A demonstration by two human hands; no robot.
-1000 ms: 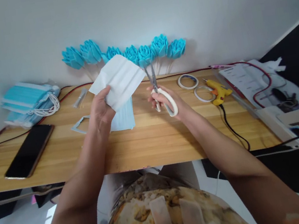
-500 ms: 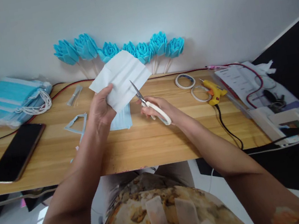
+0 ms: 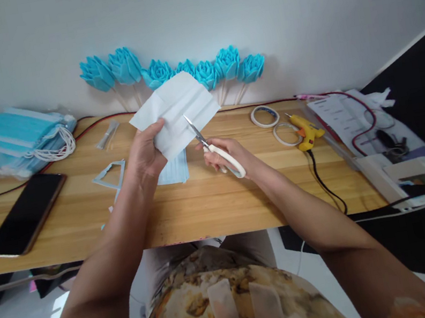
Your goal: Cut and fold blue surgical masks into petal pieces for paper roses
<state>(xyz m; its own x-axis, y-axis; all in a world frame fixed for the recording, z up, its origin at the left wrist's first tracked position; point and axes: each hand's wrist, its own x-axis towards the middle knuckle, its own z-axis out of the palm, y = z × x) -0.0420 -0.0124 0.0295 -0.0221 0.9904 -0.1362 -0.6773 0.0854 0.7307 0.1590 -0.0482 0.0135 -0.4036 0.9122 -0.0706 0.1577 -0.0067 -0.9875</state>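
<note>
My left hand [image 3: 148, 150] pinches a creased white sheet of mask fabric [image 3: 183, 107] by its near left edge, thumb on top, holding it raised above the table. In my right hand [image 3: 226, 156] is a pair of scissors [image 3: 226, 160] with white handles, fingers wrapped around the loops. One metal blade lies over the near edge of the sheet; where the other blade is, I cannot tell. Below the sheet, a pale blue pleated piece of mask fabric [image 3: 175, 169] rests on the tabletop, partly covered. Cut-off blue strips [image 3: 111, 175] lie left of my left wrist.
Several blue fabric flowers [image 3: 126, 66] on sticks lean against the wall. A stack of face masks [image 3: 24, 133] and a phone [image 3: 26, 214] occupy the left. Tape rolls [image 3: 264, 116], a yellow glue gun [image 3: 306, 131], papers [image 3: 346, 115] and a power strip [image 3: 381, 182] are on the right.
The whole view has shifted slightly, so everything sits a little further right. Both hands keep hold of the sheet and the scissors, which remain in nearly the same pose.
</note>
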